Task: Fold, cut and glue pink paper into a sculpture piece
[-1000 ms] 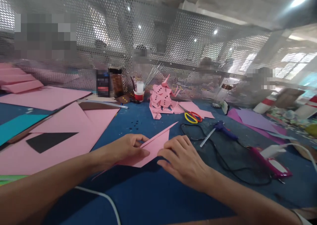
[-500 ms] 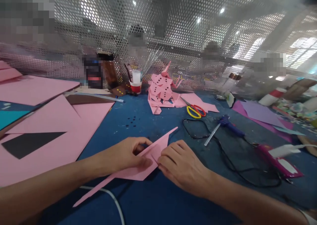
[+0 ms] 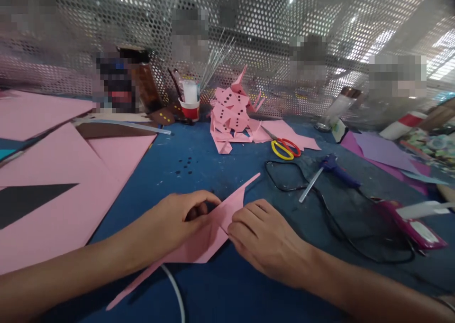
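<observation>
A long, pointed piece of folded pink paper [image 3: 213, 228] lies on the blue table [image 3: 220, 290], tip pointing up and right. My left hand [image 3: 177, 221] is closed on its left side, thumb and fingers pinching a fold. My right hand [image 3: 265, 240] presses on its right edge with bent fingers pinching the paper. Both hands meet at the paper's middle.
Large pink sheets [image 3: 71, 190] with a black triangle lie at left. A folded pink figure with black dots [image 3: 232, 116], scissors [image 3: 284, 148], a glue gun [image 3: 329, 169] with black cord, a magenta tool [image 3: 414, 223], a cup and jars stand before a perforated metal screen. A white cable [image 3: 176, 290] runs under the paper.
The view has tilted downward. My left hand has curled tighter on the fold, and the paper's lower tail now reaches further toward me.
</observation>
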{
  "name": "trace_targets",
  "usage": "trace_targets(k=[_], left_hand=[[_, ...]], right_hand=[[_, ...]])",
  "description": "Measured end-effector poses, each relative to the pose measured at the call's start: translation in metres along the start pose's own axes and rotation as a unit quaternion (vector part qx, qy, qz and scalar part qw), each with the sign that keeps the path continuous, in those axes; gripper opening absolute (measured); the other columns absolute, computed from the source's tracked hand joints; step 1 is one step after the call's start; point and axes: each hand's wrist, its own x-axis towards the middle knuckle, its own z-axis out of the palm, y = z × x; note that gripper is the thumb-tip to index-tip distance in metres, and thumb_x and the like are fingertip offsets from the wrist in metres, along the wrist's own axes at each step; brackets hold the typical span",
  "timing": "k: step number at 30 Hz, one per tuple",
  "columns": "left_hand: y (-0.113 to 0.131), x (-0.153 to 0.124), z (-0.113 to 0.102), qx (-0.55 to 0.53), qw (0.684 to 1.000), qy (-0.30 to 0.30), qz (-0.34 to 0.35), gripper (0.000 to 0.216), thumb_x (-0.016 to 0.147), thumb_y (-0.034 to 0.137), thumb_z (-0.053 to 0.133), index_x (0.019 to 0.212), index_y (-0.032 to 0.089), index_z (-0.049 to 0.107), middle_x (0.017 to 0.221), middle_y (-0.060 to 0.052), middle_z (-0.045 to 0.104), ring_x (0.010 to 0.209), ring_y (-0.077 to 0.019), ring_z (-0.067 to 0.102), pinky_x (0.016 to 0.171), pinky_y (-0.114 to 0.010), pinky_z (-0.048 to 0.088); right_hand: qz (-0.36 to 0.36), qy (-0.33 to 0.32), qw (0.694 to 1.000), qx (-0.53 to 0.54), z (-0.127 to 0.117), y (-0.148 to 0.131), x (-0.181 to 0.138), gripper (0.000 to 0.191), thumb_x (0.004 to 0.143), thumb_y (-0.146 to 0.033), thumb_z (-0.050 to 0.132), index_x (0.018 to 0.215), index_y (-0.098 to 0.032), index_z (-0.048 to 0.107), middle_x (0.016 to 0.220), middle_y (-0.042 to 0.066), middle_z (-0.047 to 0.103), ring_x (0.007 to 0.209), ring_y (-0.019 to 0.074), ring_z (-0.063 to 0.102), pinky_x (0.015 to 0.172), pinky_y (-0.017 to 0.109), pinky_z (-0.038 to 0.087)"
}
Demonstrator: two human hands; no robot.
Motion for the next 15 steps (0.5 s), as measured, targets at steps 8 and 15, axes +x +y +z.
trace_targets(k=[8,15], left_hand=[[0.003,-0.017,0.009,0.192,0.942,0.104,0.255,0.021,0.103,0.025,0.051,0.107,0.023,0.072,0.104,-0.004,0.07,0.098,-0.0202,0.063,0.088,-0.031,0.048],[-0.019,-0.038,0.02,0.293,0.898,0.059,0.322,0.026,0.101,0.012,0.05,0.115,0.021,0.07,0.122,-0.008,0.071,0.108,-0.0213,0.064,0.097,-0.034,0.049]], right_hand=[[0.035,0.014,0.999,0.028,0.002,-0.003,0.0,0.014,0.103,-0.019,0.05,0.101,-0.018,0.064,0.093,0.006,0.067,0.085,0.0217,0.058,0.075,0.038,0.041],[0.064,0.035,0.997,0.026,0.003,-0.007,0.001,0.016,0.103,-0.022,0.05,0.094,-0.018,0.063,0.089,0.006,0.065,0.081,0.0216,0.055,0.073,0.037,0.04]])
